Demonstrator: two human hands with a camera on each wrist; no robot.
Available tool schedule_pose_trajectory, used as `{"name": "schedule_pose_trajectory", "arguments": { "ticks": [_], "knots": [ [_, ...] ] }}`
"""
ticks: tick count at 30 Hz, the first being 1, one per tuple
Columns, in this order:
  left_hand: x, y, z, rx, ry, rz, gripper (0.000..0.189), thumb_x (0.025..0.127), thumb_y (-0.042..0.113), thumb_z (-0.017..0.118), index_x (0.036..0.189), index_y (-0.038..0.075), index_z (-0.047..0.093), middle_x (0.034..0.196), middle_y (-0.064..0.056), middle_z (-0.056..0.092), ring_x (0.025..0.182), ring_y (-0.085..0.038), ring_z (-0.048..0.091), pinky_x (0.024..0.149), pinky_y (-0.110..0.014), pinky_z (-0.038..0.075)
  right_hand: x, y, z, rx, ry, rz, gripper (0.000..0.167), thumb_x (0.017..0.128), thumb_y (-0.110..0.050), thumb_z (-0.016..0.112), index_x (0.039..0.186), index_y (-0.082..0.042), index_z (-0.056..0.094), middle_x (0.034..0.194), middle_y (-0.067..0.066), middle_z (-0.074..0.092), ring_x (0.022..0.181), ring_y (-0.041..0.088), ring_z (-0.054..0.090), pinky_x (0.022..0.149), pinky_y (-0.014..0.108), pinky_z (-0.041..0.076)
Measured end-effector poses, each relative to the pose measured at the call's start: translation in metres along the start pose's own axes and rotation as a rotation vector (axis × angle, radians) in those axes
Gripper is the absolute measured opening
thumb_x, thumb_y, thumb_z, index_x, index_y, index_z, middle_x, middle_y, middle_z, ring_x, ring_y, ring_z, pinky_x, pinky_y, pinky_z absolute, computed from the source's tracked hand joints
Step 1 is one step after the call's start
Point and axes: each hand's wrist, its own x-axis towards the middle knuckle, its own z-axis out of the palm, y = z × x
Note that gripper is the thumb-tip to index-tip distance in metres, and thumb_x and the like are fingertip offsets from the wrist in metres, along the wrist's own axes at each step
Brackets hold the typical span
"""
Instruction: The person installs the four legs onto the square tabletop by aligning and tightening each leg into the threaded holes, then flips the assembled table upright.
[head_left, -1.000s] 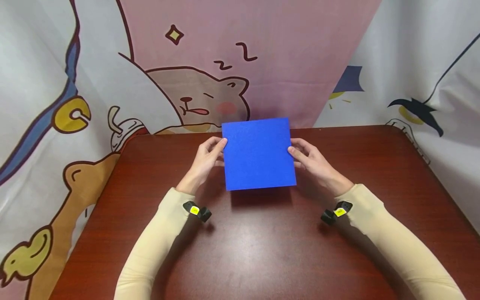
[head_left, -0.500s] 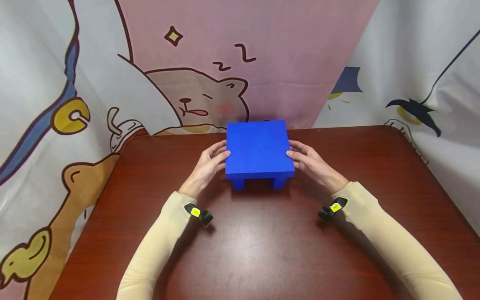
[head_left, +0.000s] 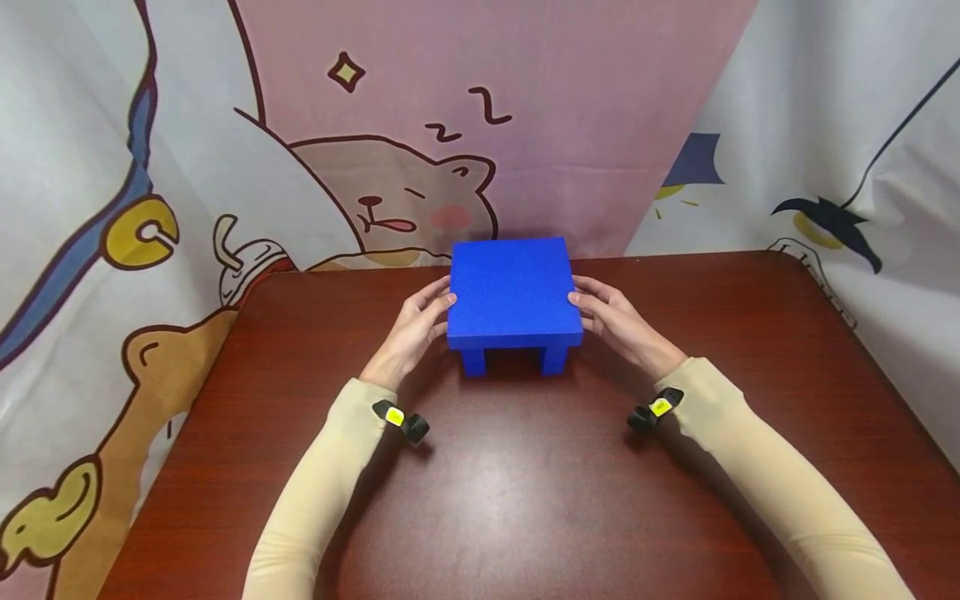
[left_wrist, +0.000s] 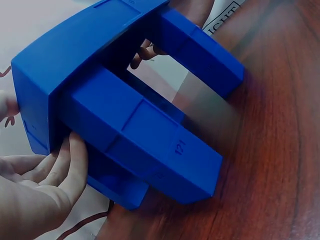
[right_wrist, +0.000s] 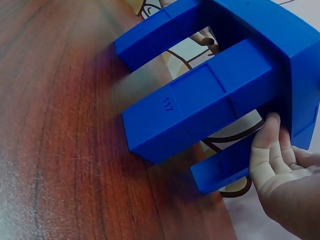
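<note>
A small blue toy table with a square top stands upright toward the back of the wooden surface, held from both sides. My left hand grips its left edge, thumb on the top and fingers reaching beneath. On the opposite edge, my right hand grips the same way. Raised numbers mark the thick square legs: one leg shows 121 in the left wrist view, and another leg shows 117 in the right wrist view. Leg ends are right at the wood.
The brown wooden tabletop spreads in front of and beside the toy table. A printed cartoon curtain hangs close behind and along both sides. Each forearm carries a black wrist camera, one left, one right.
The toy table tipped from its top facing me to upright, legs down. Over the last half second it shifted slightly left and back, with both hands still gripping it.
</note>
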Motion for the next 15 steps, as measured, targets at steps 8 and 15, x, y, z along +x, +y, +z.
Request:
{"name": "schedule_pose_trajectory", "arguments": {
  "ticks": [8,15],
  "knots": [
    [-0.002,0.001,-0.002,0.122,-0.008,0.034,0.049,0.101,0.011,0.048,0.147,0.000,0.035,0.141,-0.021,0.044,0.114,-0.027,0.053,0.096,-0.047,0.044,0.000,-0.002,-0.009,-0.051,-0.038,-0.003,0.061,0.099,-0.013,0.052,0.147,0.009,0.022,0.121,0.005,0.055,0.101,0.015,0.061,0.083,0.029,0.051],
    [-0.005,0.000,-0.009,0.448,0.022,0.171,0.047,0.101,0.011,0.052,0.146,0.003,0.041,0.134,-0.023,0.052,0.113,-0.032,0.057,0.093,-0.047,0.047,-0.005,-0.009,-0.024,-0.351,-0.105,0.025,0.057,0.102,-0.021,0.050,0.150,-0.002,0.026,0.140,0.013,0.045,0.115,0.024,0.053,0.092,0.040,0.046]
  ]
}}
